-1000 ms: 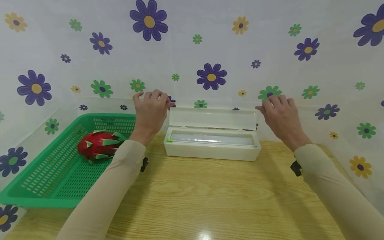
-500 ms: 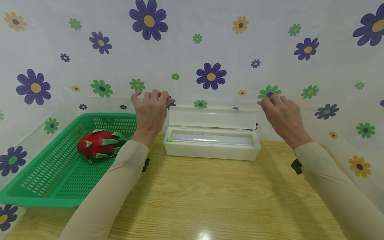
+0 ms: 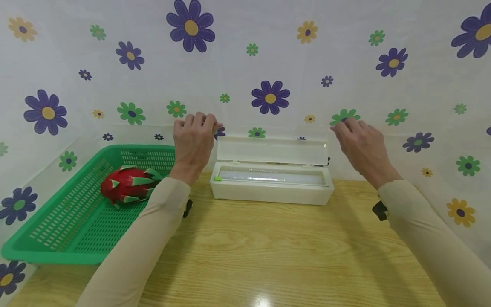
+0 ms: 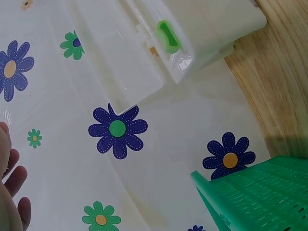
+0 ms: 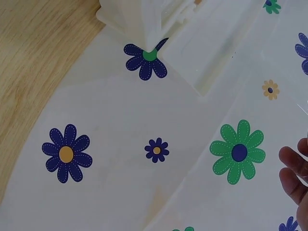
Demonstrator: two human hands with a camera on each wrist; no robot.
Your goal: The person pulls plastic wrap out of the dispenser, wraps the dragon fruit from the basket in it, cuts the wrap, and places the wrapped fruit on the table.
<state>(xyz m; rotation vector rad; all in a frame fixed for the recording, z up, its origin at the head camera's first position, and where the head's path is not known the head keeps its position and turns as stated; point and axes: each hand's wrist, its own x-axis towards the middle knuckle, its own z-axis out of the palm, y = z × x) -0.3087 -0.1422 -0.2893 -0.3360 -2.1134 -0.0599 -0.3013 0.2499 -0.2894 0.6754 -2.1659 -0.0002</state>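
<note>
A white cling film dispenser box [image 3: 272, 194] stands at the back of the table with its lid [image 3: 272, 151] tipped up. Inside lies a shiny roll [image 3: 268, 176], and a green cutter slider [image 3: 218, 178] sits at the box's left end. My left hand [image 3: 193, 147] is raised beyond the box's left end, fingers curled and thumb against them. Opposite it, above the right end, my right hand [image 3: 360, 147] is bent in the same pinch. Between them a clear sheet of cling film [image 3: 287, 130] shows only faintly. In both wrist views the fingertips are mostly cut off.
To the left a green plastic basket [image 3: 57, 256] holds a red dragon fruit [image 3: 128, 185] with green scales. A flower-printed white sheet [image 3: 230, 68] rises behind the wooden table [image 3: 268, 247]. Black wrist straps [image 3: 379, 211] show below the sleeves.
Both hands stay raised, with only slight shifts. My right fingers have drawn in a little, and my left hand has moved slightly rightward. Box, basket and dragon fruit stay in place.
</note>
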